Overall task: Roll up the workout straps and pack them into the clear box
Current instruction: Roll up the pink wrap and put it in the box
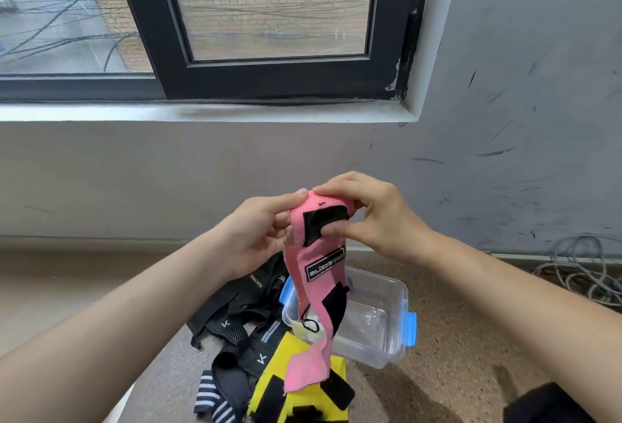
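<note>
Both hands held the pink strap [321, 256] up in front of the wall: the left hand [261, 232] pinched its top edge while the right hand [365, 212] closed over the starting roll, thumb on the black hook-and-loop patch. The long tail hung loose — down past the clear box [377, 331] onto the yellow strap [296, 385]. That tail could snag its patch on the heap below, and a slack grip would likely let the roll spring open.

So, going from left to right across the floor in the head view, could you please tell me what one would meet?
Black-and-white striped fabric band → yellow strap with black patches → clear plastic box with blue clips → loose grey cable coil by the wall.
</note>
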Demonstrator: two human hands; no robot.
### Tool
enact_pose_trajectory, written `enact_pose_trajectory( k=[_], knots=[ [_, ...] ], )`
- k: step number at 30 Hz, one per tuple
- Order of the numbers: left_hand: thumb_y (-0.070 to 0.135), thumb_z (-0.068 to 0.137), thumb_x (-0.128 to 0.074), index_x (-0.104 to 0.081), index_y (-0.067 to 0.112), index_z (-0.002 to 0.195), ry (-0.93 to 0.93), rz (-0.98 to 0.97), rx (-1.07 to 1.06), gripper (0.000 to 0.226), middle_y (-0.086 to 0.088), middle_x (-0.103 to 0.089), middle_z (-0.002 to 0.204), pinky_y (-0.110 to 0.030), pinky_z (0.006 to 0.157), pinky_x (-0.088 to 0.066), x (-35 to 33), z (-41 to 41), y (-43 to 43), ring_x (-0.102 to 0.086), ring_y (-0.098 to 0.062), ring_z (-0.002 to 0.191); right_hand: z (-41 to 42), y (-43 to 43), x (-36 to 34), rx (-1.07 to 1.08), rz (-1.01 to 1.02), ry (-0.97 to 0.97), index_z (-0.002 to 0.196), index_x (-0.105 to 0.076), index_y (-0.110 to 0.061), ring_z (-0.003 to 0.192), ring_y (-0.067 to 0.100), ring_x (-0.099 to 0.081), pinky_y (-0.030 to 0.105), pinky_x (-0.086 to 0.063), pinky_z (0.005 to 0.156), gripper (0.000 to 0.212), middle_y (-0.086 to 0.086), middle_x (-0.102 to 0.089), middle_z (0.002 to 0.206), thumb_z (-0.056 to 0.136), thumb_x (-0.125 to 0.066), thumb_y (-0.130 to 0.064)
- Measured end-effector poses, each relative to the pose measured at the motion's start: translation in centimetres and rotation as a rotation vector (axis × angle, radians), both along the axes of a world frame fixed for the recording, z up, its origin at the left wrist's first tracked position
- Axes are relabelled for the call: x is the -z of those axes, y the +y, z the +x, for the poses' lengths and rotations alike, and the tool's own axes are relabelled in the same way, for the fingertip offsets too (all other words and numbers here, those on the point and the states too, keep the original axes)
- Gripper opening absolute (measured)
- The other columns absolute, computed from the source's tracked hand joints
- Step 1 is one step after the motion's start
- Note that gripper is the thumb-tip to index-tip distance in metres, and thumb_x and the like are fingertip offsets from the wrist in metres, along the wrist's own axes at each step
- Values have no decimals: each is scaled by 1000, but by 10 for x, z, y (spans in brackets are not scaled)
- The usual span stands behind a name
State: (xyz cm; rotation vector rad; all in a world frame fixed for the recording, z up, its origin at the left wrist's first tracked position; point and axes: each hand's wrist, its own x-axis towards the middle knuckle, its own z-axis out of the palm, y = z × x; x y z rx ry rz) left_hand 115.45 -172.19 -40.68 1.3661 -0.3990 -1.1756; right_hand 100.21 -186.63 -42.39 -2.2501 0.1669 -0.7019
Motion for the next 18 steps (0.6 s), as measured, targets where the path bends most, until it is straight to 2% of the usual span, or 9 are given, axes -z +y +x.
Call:
enact_pose_trajectory(
  k=[2,4,5,6,8,11,13,15,18],
  knots=[
    [28,92,-72,-77,12,88,-191,19,26,16,1,-63,63,-28,75,-49,-1,0,0,-55,-13,65,-2,-2,-1,5,31,11,121,-71,-20,103,10,-65,18,-50,83,47,-6,-68,113,77,-86,-12],
    [27,98,-66,-75,12,88,-327,-30,57,20,6,-64,61,-30,80,-48,-3,-3,3,-60,-9,61,-3,-3,-2,9,109,26,119,-72,-19,98,8,-66,16,-49,82,43,-5,-71,109,79,-85,-10],
    [26,98,-65,-76,11,93,-377,-76,74,19,5,-70,67,-31,82,-50,-4,-4,5,-67,-10,64,-3,-4,-2,8,158,28,118,-72,-18,96,9,-68,18,-51,83,42,-4,-72,108,79,-85,-10],
    [27,95,-68,-76,11,104,-436,-125,91,20,1,-77,82,-31,86,-54,-5,-5,8,-74,-13,77,-3,-4,-2,-1,208,23,117,-72,-16,95,12,-69,23,-54,84,39,-2,-73,105,80,-84,-8],
    [29,85,-80,-72,17,122,-642,-190,129,39,-3,-78,111,-34,95,-58,-3,-3,12,-73,-20,106,-4,-4,-2,-27,281,4,113,-72,-14,94,19,-72,36,-59,87,33,3,-74,101,82,-82,-7],
    [25,81,-84,-67,23,129,-933,-314,213,51,6,-74,122,-38,101,-55,3,2,15,-69,-18,117,-3,-4,-1,-38,328,7,108,-70,-14,83,17,-68,43,-58,85,27,1,-71,90,85,-79,-6],
    [18,82,-86,-63,23,134,-1054,-359,245,57,8,-71,126,-38,102,-55,9,3,15,-67,-18,120,-3,-5,-1,-38,363,7,108,-69,-13,79,13,-65,38,-58,80,25,0,-68,87,86,-78,-5],
    [11,84,-85,-59,26,137,-1114,-372,241,61,11,-68,129,-31,99,-55,9,0,15,-65,-18,119,-3,-6,-1,-33,399,10,111,-67,-10,79,11,-66,29,-56,75,25,3,-69,89,87,-77,-8],
    [7,89,-79,-63,27,130,-1146,-389,205,48,9,-68,127,-29,89,-57,9,-3,15,-67,-21,114,-5,-5,-3,-12,442,29,114,-66,-8,81,13,-69,25,-55,72,25,6,-71,92,90,-74,-12]
  ],
)
